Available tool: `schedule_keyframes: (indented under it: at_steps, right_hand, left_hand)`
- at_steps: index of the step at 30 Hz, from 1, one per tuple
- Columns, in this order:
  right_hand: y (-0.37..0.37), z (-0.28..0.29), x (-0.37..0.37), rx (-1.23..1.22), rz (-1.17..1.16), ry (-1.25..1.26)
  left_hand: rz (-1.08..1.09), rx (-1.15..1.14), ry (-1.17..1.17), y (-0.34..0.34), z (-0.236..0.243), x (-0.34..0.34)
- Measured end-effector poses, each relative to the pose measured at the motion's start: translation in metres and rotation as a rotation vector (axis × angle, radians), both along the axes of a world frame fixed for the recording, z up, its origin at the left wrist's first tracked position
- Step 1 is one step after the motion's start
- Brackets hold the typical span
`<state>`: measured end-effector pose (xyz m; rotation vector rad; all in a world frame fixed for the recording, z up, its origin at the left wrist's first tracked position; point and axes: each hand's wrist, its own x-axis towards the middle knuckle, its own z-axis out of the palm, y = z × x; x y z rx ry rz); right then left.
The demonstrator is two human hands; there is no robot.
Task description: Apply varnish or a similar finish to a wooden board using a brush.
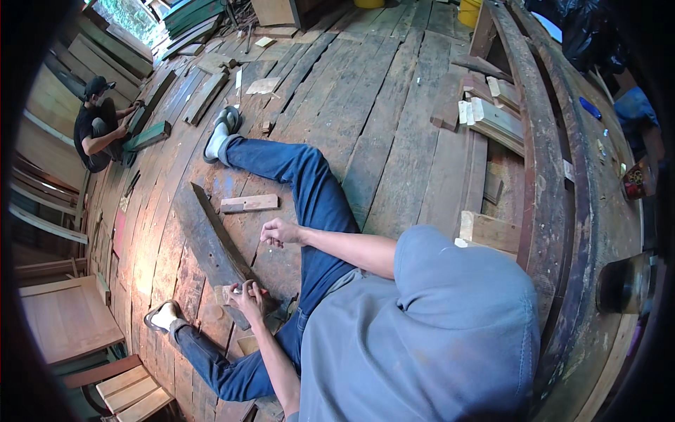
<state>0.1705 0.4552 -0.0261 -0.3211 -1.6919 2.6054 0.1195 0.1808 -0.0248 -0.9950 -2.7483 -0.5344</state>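
Note:
A long dark wooden beam (214, 239) lies on the floor between my spread legs. At its near end, my left hand (247, 302) has its fingers closed around something small, with a pale bit showing at the fingertips; I cannot make out what it is. My right hand (280, 232) hovers to the right of the beam, fingers curled in, and whatever they may hold is hidden. Just beyond that hand a short wooden block (249, 203), pale with a darker end, rests on the boards.
A co-worker (102, 126) in a dark cap crouches at the far left beside a green-painted timber (148, 136). Stacked wood offcuts (496, 126) lie at the right, next to a long bench (538, 190). Wooden panels (70, 316) lean at the left.

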Motion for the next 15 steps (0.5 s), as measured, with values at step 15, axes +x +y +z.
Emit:
schedule_keyframes:
  at_steps: [15]
  right_hand:
    - [0.378,0.027,0.243,1.726,-1.607,-0.622]
  left_hand:
    - [0.005,0.095,0.078,-0.011,-0.005,-0.009]
